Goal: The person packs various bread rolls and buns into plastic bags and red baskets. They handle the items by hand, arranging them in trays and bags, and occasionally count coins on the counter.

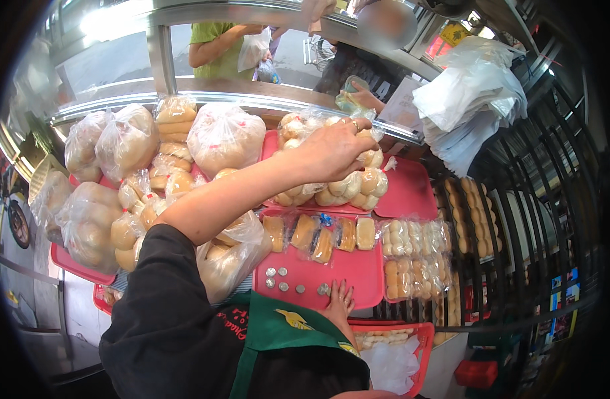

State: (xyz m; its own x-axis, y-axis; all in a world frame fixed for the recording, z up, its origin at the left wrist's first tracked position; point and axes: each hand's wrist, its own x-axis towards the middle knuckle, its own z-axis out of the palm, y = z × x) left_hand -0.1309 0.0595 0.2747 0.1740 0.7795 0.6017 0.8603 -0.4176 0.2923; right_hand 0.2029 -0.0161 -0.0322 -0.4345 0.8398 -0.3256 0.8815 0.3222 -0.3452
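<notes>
Coins (283,286) already lie on the near tray (359,274) beside the spread right hand (338,304), while far bagged buns (342,189) seemingly remain unlifted beneath the left hand (339,147), grip unclear.

The left forearm (245,193) hides part of the bagged buns (345,188). Coins (283,286) near the front tray's (361,276) near edge look too small to identify. Past the rear tray's (406,189) far edge, a person's face (386,24) is blurred.

coins (283,287) on pink tray (361,276); bread (347,235) too
</notes>
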